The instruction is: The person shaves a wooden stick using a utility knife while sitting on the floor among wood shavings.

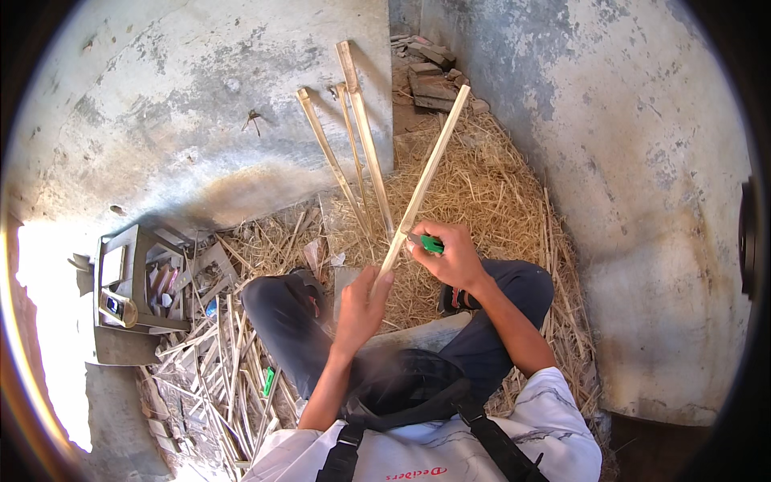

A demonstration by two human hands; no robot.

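Note:
A long pale split-bamboo strip slants up and away from my lap toward the far right. My left hand is closed around its lower end. In my right hand is a green-handled knife, gripped with the fingers wrapped round the handle. Its blade meets the strip a little above my left hand. Beyond, several more bamboo strips lean upright against the wall, just left of the one I hold.
Straw and shavings cover the floor between the walls. Loose sticks and a green object lie at left. A wooden frame stool with odds and ends stands at far left. Bricks are piled in the far corner.

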